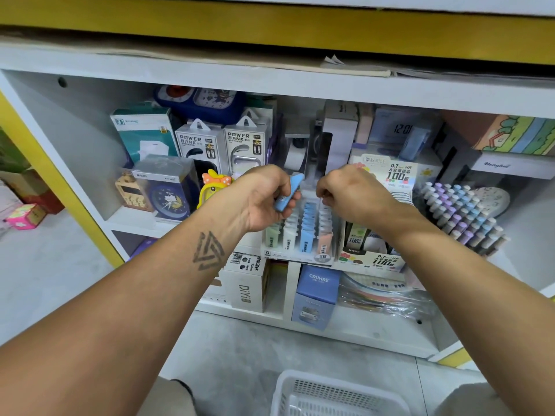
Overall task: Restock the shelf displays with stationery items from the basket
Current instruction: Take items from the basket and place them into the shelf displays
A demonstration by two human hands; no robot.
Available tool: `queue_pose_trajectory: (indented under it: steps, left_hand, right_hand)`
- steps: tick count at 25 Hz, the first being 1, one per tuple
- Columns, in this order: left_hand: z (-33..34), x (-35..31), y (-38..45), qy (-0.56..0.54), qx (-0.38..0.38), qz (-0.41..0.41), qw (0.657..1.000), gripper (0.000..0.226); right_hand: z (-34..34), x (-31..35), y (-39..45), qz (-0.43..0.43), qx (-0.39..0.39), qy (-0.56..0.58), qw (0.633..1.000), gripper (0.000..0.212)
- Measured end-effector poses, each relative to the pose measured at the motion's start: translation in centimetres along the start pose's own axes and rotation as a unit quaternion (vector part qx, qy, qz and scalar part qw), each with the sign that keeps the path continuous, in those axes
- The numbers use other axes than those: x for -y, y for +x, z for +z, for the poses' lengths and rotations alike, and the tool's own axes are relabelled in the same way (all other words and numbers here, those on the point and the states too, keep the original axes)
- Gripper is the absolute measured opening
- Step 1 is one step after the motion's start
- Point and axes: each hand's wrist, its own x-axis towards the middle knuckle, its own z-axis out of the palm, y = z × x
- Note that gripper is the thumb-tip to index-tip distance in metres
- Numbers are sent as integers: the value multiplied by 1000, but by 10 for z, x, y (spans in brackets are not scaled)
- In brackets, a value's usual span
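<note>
**Two hands at a lead-refill display on a white shelf**

A white shelf unit (pixel 270 82) with yellow trim fills the view, packed with boxed goods; its top edge and right end are cut off. Items at the back sit in shadow and are hard to read. Near the bottom edge, a white plastic basket (pixel 336 394) stands on the floor, only partly in frame, its contents out of sight.

At centre shelf is a tiered display tray (pixel 300 235) holding rows of green, white, blue and pink refill cases. To its right stands a rack of pastel pens (pixel 462 214).

The left hand (pixel 264 196) grasps a blue refill case (pixel 289 192) just above the tray's far rows. The right hand (pixel 351 193) is beside it, fingers curled downward and hidden; whether it holds anything cannot be told.
</note>
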Motion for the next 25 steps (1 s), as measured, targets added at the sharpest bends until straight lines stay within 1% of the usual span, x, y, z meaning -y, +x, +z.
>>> queue_pose_trajectory:
  steps: [2, 7, 11, 14, 15, 17, 18, 19, 20, 21, 22, 23, 25]
  left_hand:
    - [-3, 0, 1, -3, 3, -2, 1000, 29]
    - [-5, 2, 3, -43, 3, 6, 999, 34]
    - [-5, 1, 4, -51, 0, 13, 999, 39]
    - [-5, 2, 5, -50, 12, 21, 998, 39]
    - [-6, 2, 5, -48, 14, 21, 999, 38]
    - [-7, 2, 4, -33, 16, 16, 999, 38]
    - [-6, 2, 4, -27, 21, 9, 999, 39]
    - [-6, 2, 4, -24, 29, 3, 999, 40]
    - [-5, 1, 4, -26, 37, -1, 999, 41]
    - [-4, 0, 4, -33, 47, -4, 998, 41]
    - [-4, -1, 4, -42, 54, -8, 998, 41]
    - [-3, -1, 3, -52, 58, -9, 997, 39]
    - [0, -2, 3, -69, 42, -8, 997, 33]
  right_hand:
    - [1, 4, 2, -3, 6, -3, 1000, 14]
    - [-6, 3, 4, 21, 45, 31, 998, 16]
    - [-3, 2, 0, 20, 36, 20, 999, 16]
    - [3, 5, -3, 1, 32, -20, 999, 11]
    - [4, 5, -3, -1, 44, -37, 998, 13]
    - [3, 5, -2, 6, 62, -36, 997, 25]
    - [0, 5, -1, 21, 54, 8, 998, 32]
    - [-6, 6, 0, 40, 38, 90, 994, 38]
    - [-12, 8, -1, 50, 26, 198, 979, 42]
    - [-18, 12, -3, 43, 23, 310, 950, 43]
    - [-23, 15, -5, 28, 19, 390, 920, 41]
    - [-27, 16, -7, 17, 11, 423, 906, 35]
    - [-32, 15, -8, 18, -6, 425, 905, 25]
